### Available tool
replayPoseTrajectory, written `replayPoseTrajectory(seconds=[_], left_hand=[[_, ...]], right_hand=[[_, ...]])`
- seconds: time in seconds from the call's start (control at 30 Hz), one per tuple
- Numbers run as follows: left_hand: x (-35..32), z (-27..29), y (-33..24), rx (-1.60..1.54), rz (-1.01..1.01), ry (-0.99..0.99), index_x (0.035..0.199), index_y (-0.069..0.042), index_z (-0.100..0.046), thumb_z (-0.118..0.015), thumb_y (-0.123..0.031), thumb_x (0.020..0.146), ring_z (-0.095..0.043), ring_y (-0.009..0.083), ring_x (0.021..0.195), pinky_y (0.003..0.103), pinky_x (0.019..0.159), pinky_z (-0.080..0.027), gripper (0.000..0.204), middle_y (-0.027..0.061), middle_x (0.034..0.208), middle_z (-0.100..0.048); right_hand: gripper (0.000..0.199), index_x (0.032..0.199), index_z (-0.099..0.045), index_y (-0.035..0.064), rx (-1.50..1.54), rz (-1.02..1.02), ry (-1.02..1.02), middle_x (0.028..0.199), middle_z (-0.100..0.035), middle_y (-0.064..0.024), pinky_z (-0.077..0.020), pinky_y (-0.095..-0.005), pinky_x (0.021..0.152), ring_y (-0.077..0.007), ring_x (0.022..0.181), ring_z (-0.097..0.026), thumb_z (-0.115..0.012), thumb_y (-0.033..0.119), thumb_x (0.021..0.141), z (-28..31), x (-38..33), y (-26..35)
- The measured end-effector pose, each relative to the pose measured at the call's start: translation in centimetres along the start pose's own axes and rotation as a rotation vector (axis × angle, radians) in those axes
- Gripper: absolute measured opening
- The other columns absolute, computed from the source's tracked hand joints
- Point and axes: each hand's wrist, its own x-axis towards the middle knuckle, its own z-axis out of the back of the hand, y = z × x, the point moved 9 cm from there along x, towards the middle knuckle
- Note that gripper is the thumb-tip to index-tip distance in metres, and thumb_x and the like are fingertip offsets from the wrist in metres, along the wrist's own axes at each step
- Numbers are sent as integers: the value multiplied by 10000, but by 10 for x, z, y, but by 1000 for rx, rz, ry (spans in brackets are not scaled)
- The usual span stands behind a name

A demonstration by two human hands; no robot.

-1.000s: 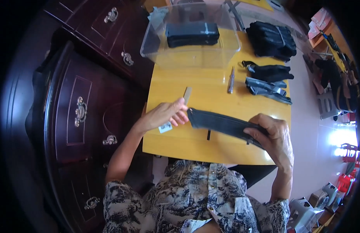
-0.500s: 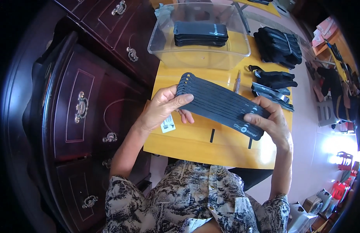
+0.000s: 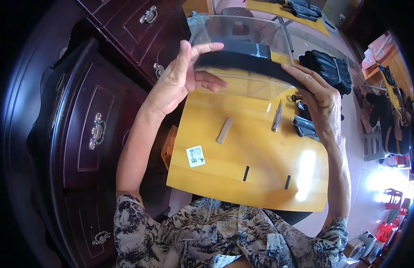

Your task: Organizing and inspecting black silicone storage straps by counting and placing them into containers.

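A stack of flat black straps (image 3: 254, 64) is held up at the front of a clear plastic bin (image 3: 260, 88), blurred by motion. Its right end is gripped by my right hand (image 3: 322, 96), fingers over the top edge. At the other end, my left hand (image 3: 173, 85) has its fingers spread, the thumb pointing up and away from the straps. Whether those fingers still touch the stack is hard to see. Inside the bin lies another pile of black straps (image 3: 242, 47) with pale printing, partly hidden behind the held stack.
On the yellow table (image 3: 234, 190) lie a white label (image 3: 196, 156), a brown strip (image 3: 224, 130), a slim pen-like tool (image 3: 277, 116) and two short black strips (image 3: 246, 173). A strapped black bundle (image 3: 330, 71) sits at the back right. Dark wooden drawers (image 3: 95, 120) stand along the left.
The strap stack has moved away from me, up to the bin, and tipped from fanned flat to nearly edge-on. My left hand has loosened from its pinch and spread its fingers.
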Motion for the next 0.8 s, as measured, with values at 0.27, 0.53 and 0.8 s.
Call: replayPoseTrajectory(seconds=[0.27,0.53,0.8], left_hand=[[39,42,12,76,-68,-162,1363,-146,-464,-659,-97,874,-480,97,1042,268,833,-498,529,17,1186,-465],[77,81,19,111,-178,-235,1423,-156,-380,-651,-81,875,-529,153,1119,338,1008,-410,616,54,1266,-525],[117,115,40,504,74,-408,1061,6,-531,-715,-168,833,-627,132,810,269,538,-586,341,103,1000,-614]], right_hand=[[468,1235,-615,191,160,148,-59,1368,-492,-85,-508,-320,909,-236,1194,-526,-696,51,796,-19,39,-34],[449,1248,-604,164,189,116,-90,1407,-464,-98,-463,-320,947,-227,1173,-548,-630,57,813,-29,76,-53],[418,1278,-575,115,303,-83,72,1247,-562,-141,-404,-315,1008,-211,1141,-535,-650,241,887,-44,128,-103]])
